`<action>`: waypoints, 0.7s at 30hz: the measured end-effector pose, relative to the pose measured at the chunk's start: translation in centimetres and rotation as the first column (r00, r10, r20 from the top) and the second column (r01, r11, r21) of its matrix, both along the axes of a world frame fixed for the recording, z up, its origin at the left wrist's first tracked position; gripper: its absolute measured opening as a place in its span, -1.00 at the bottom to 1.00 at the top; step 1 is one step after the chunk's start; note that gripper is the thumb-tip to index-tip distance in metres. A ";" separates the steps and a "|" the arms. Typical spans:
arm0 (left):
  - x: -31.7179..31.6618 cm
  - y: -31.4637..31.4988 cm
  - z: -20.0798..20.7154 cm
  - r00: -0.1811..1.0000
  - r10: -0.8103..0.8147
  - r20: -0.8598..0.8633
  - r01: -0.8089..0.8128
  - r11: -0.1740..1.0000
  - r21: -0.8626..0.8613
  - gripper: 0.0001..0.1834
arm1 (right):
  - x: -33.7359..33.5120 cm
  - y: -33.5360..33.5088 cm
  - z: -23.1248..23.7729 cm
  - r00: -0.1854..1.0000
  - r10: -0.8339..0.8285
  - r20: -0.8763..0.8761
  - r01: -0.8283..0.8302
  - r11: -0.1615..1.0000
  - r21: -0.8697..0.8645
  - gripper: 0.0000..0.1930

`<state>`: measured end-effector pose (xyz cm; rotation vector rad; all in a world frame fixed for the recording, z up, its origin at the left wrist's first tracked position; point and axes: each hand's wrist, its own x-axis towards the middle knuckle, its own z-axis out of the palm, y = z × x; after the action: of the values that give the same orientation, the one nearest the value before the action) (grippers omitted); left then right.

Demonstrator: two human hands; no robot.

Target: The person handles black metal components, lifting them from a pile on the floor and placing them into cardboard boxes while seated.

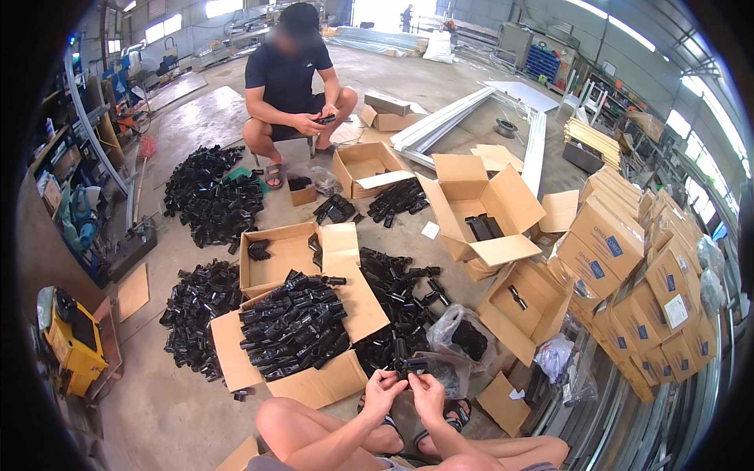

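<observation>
In front of my knees, my left hand (pixel 382 394) and my right hand (pixel 426 395) are close together. Their fingers pinch a black branched fitting (pixel 406 364) from both sides, its stub pointing up. Just beyond my left hand, an open cardboard box (pixel 318 386) is heaped with similar black fittings (pixel 292 328). Past my hands, a loose pile of black fittings (pixel 393 292) spreads over the floor. Right of it lies a clear plastic bag (pixel 444 330) containing small black pieces (pixel 469 339).
Across from me a seated person (pixel 287 86) handles a black part. More black piles (pixel 206 188) lie on the left. Open cartons (pixel 491 196) stand ahead; stacked closed cartons (pixel 601 235) are at right, near long metal profiles (pixel 581 439). A yellow machine (pixel 75 345) sits far left.
</observation>
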<state>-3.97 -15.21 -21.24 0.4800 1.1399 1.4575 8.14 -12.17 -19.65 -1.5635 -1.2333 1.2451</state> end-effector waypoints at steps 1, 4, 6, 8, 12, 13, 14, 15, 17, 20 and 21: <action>-0.1 0.1 0.1 0.999 -0.004 -0.033 0.004 1.000 -0.012 -0.69 | 0.1 0.2 -0.4 1.000 0.005 0.016 -0.005 1.000 0.001 -0.70; 0.3 0.0 2.3 0.999 -0.029 -0.040 0.027 0.998 -0.057 -0.68 | 0.4 0.4 -1.1 1.000 -0.012 -0.019 0.013 0.999 0.051 -0.71; 0.3 -0.2 3.6 0.996 -0.045 -0.072 0.038 0.994 -0.098 -0.68 | 0.3 0.4 -0.5 0.996 -0.022 -0.090 0.026 0.999 0.039 -0.72; 0.2 -0.2 4.2 0.994 -0.059 -0.090 0.047 0.990 -0.130 -0.68 | 0.1 0.4 0.0 0.983 -0.040 -0.179 0.034 0.999 -0.035 -0.73; 0.0 -0.2 3.9 0.993 -0.032 -0.117 0.023 0.997 -0.073 -0.67 | -0.1 0.3 1.3 0.986 -0.034 -0.161 0.023 0.998 -0.065 -0.75; 0.1 -0.3 2.9 0.997 -0.024 -0.068 0.020 0.998 -0.052 -0.67 | -0.3 0.1 1.3 0.984 -0.028 -0.179 0.024 0.999 -0.026 -0.76; 0.2 -0.4 0.9 1.000 -0.017 -0.020 0.016 0.999 -0.031 -0.67 | -0.4 0.0 1.3 0.980 -0.023 -0.196 0.026 1.000 0.012 -0.76; 0.3 -0.3 0.2 0.999 -0.013 0.030 0.013 1.000 -0.009 -0.67 | -0.4 0.0 1.1 0.977 -0.023 -0.212 0.023 1.000 -0.004 -0.77; 0.4 -0.2 -0.6 0.999 -0.017 0.027 0.017 1.000 -0.008 -0.67 | 0.1 -0.2 0.8 0.970 -0.029 -0.242 0.020 0.999 -0.037 -0.78; 0.6 0.1 -1.2 0.999 -0.034 -0.035 0.033 0.999 -0.019 -0.66 | 0.4 0.4 0.2 0.994 -0.014 -0.108 0.007 0.998 -0.065 -0.76; 0.6 0.2 -1.4 0.997 -0.040 -0.067 0.038 0.999 -0.025 -0.65 | 0.3 0.3 0.5 0.997 -0.010 -0.080 0.008 0.999 -0.036 -0.76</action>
<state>-3.39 -15.06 -22.69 0.5357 1.1940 1.4015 8.44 -11.88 -19.15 -1.5273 -1.1577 1.3178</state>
